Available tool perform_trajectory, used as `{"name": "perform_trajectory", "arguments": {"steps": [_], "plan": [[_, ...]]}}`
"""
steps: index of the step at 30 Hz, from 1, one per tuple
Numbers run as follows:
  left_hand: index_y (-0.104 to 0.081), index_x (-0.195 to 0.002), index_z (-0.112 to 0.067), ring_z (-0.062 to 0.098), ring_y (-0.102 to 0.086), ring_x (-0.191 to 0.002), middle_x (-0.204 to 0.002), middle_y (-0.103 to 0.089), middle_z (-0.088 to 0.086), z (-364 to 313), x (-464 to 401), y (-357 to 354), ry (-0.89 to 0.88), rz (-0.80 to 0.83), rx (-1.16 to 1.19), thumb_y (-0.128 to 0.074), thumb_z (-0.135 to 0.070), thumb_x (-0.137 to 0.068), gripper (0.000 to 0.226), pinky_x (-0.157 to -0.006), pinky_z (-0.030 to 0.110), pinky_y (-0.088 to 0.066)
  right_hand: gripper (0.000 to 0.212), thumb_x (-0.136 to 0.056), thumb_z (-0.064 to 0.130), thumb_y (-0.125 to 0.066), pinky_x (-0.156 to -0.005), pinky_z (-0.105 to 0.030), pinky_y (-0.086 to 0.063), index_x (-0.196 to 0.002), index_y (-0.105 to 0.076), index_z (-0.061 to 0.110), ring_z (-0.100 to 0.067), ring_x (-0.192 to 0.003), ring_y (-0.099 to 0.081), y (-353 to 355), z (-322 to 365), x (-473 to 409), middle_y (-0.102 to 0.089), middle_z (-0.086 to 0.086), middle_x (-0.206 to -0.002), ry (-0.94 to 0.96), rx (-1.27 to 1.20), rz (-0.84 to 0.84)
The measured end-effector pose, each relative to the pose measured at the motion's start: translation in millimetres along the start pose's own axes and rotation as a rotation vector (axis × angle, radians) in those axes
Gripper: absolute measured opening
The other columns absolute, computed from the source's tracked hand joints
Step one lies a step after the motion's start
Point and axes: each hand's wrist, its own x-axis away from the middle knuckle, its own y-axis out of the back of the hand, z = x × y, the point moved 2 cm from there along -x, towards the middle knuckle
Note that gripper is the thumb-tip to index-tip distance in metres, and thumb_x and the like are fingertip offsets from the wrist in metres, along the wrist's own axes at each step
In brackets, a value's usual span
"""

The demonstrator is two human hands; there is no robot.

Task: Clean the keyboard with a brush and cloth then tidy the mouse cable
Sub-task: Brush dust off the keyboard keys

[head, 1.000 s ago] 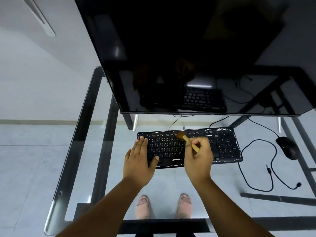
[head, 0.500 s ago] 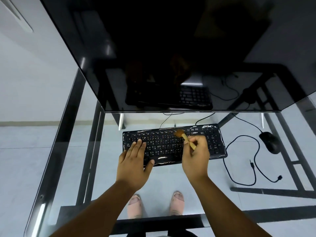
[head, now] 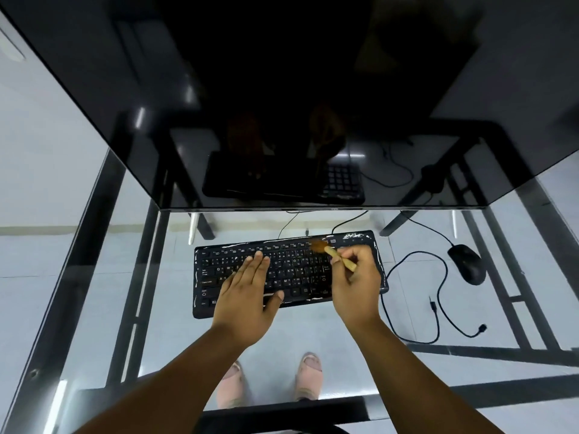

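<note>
A black keyboard [head: 297, 267] lies on the glass desk in front of me. My left hand [head: 250, 289] rests flat on its left half, fingers together and holding nothing. My right hand [head: 357, 283] grips a small wooden-handled brush [head: 335, 256], whose brown bristles touch the top key row right of the middle. A black mouse [head: 466, 264] sits to the right of the keyboard. Its black cable [head: 438, 296] loops loosely over the glass between keyboard and mouse. No cloth is in view.
A large dark monitor [head: 282, 104] hangs over the far side of the keyboard and mirrors it. The glass desk [head: 94, 277] has a black metal frame. My feet [head: 272, 380] show through the glass below. A loose plug end [head: 482, 327] lies at the right.
The camera has shifted, so the keyboard sits more to the left in view. The brush stays on the top key rows, with its bristles a little further right. My left hand stays flat on the keys.
</note>
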Motion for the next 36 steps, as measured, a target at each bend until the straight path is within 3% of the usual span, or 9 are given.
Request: {"name": "perform_trajectory", "arguments": {"steps": [3, 7, 12, 18, 21, 25, 31, 33, 36], "plan": [[-0.015, -0.153, -0.024, 0.01, -0.003, -0.148, -0.161, -0.008, -0.008, -10, -4, -1, -0.006, 0.019, 0.036, -0.012, -0.067, -0.08, 0.085, -0.117, 0.034, -0.007, 0.022, -0.091, 0.002, -0.058, -0.072, -0.016, -0.048, -0.087, -0.048, 0.02, -0.007, -0.09, -0.066, 14, -5, -8, -0.067, -0.001, -0.094, -0.017, -0.032, -0.101], [-0.011, -0.154, -0.025, 0.009, 0.0, -0.148, -0.161, -0.003, -0.01, -24, -9, -3, -0.01, 0.044, 0.059, -0.034, -0.057, -0.094, 0.072, -0.117, 0.034, -0.006, 0.022, -0.091, 0.004, -0.059, -0.07, -0.025, -0.052, -0.086, -0.049, 0.023, -0.012, -0.086, -0.066, 25, -10, -19, -0.066, 0.004, -0.09, -0.002, 0.003, -0.022], [-0.01, -0.154, -0.025, 0.009, 0.001, -0.148, -0.161, -0.002, -0.01, -42, -14, -9, -0.029, 0.047, 0.076, -0.038, -0.054, -0.095, 0.071, -0.118, 0.034, -0.007, 0.018, -0.091, 0.003, -0.058, -0.062, -0.028, -0.05, -0.088, -0.05, 0.019, -0.016, -0.079, -0.064, 43, -15, -28, -0.064, 0.005, -0.088, -0.007, 0.023, -0.065], [-0.007, -0.154, -0.026, 0.008, 0.003, -0.148, -0.161, 0.002, -0.011, -53, -20, -11, -0.02, 0.064, 0.052, -0.035, -0.055, -0.096, 0.07, -0.117, 0.034, -0.007, 0.019, -0.092, 0.002, -0.057, -0.073, -0.022, -0.052, -0.09, -0.049, 0.02, -0.003, -0.099, -0.066, 55, -23, -35, -0.065, 0.006, -0.096, 0.033, 0.048, 0.074], [-0.008, -0.154, -0.026, 0.009, 0.002, -0.148, -0.161, 0.001, -0.012, -59, -22, -11, 0.0, 0.065, 0.058, -0.037, -0.054, -0.096, 0.07, -0.117, 0.035, -0.009, 0.019, -0.089, 0.002, -0.061, -0.067, -0.022, -0.051, -0.092, -0.05, 0.017, -0.006, -0.092, -0.066, 69, -27, -43, -0.065, 0.004, -0.094, 0.081, 0.043, 0.064], [-0.01, -0.154, -0.025, 0.011, 0.0, -0.148, -0.161, -0.002, -0.009, -61, -23, -14, 0.01, 0.061, 0.067, -0.038, -0.054, -0.095, 0.071, -0.118, 0.038, -0.011, 0.017, -0.085, 0.003, -0.066, -0.058, -0.034, -0.049, -0.087, -0.056, 0.016, -0.009, -0.075, -0.063, 75, -30, -51, -0.063, 0.004, -0.086, 0.159, 0.146, 0.245], [-0.012, -0.153, -0.024, 0.011, -0.002, -0.148, -0.161, -0.004, -0.009, -63, -23, -18, 0.024, 0.056, 0.069, -0.04, -0.053, -0.095, 0.071, -0.119, 0.039, -0.013, 0.018, -0.089, 0.004, -0.064, -0.059, -0.01, -0.043, -0.085, -0.049, 0.014, -0.002, -0.077, -0.063, 89, -30, -57, -0.057, -0.001, -0.084, 0.162, 0.105, 0.139], [-0.013, -0.153, -0.023, 0.012, -0.003, -0.148, -0.161, -0.005, -0.008, -63, -23, -19, 0.025, 0.054, 0.068, -0.04, -0.053, -0.095, 0.071, -0.119, 0.04, -0.015, 0.015, -0.088, 0.002, -0.064, -0.052, -0.019, -0.045, -0.086, -0.05, 0.009, -0.001, -0.073, -0.063, 87, -31, -52, -0.059, 0.001, -0.082, 0.14, 0.046, 0.16], [-0.014, -0.153, -0.023, 0.012, -0.004, -0.148, -0.161, -0.006, -0.007, -63, -23, -19, 0.04, 0.061, 0.071, -0.04, -0.053, -0.094, 0.072, -0.118, 0.042, -0.017, 0.015, -0.089, 0.01, -0.063, -0.05, -0.039, -0.047, -0.087, -0.05, 0.016, -0.023, -0.069, -0.063, 81, -40, -46, -0.06, 0.0, -0.079, 0.092, 0.066, 0.206]]}}
